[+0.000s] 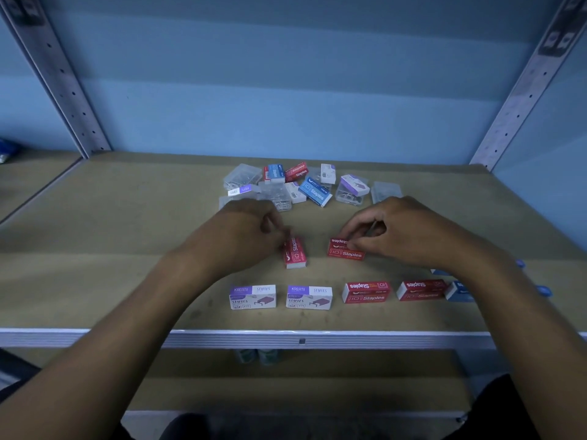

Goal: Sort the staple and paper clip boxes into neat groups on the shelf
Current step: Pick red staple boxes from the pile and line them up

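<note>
Each hand pinched a red staple box: the left hand (251,231) held one (295,252) on its edge, the right hand (397,230) held another (345,249) flat, mid-shelf (95,249). The tipped box looked likeliest to slip, or the sorted front row (365,292) might get knocked by a forearm.

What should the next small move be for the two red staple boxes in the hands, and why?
Probably set each hand's red box down by the red pair in the front row. The left hand pinches one red box, the right hand another, and the front row already groups purple-and-white boxes beside reds.
</note>
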Action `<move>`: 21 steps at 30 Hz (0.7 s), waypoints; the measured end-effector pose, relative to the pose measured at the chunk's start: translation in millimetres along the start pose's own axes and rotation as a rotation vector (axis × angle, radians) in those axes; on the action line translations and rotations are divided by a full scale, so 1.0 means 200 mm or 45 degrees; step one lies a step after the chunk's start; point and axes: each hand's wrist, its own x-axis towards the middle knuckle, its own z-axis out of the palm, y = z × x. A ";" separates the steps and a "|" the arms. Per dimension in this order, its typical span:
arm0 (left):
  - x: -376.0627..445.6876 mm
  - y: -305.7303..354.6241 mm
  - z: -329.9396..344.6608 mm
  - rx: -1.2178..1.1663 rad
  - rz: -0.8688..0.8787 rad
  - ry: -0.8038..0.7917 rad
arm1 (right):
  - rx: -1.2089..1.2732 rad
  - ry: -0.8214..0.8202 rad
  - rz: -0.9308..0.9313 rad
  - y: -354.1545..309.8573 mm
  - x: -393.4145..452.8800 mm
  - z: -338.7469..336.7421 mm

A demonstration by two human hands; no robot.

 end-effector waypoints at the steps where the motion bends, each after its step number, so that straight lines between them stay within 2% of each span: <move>1: -0.01 0.01 0.00 0.031 -0.073 -0.087 | 0.005 -0.001 0.001 0.00 0.00 0.00; 4: -0.03 0.04 0.02 0.233 -0.044 -0.263 | 0.017 0.004 -0.003 0.00 -0.01 0.00; 6: -0.02 0.04 0.04 0.219 -0.029 -0.222 | 0.038 0.009 -0.008 0.00 -0.01 0.00; 10: -0.02 0.03 0.03 -0.098 -0.070 -0.180 | 0.028 0.010 -0.020 0.00 -0.01 0.00; 13: -0.02 0.04 0.02 -0.259 0.023 -0.154 | 0.022 0.010 -0.028 0.00 -0.01 0.00; 16: -0.01 0.05 0.03 -0.229 0.142 -0.124 | 0.021 0.007 -0.027 0.01 -0.01 0.00; 21: 0.00 0.04 0.04 -0.080 0.196 -0.131 | 0.029 0.006 -0.041 0.00 -0.01 0.00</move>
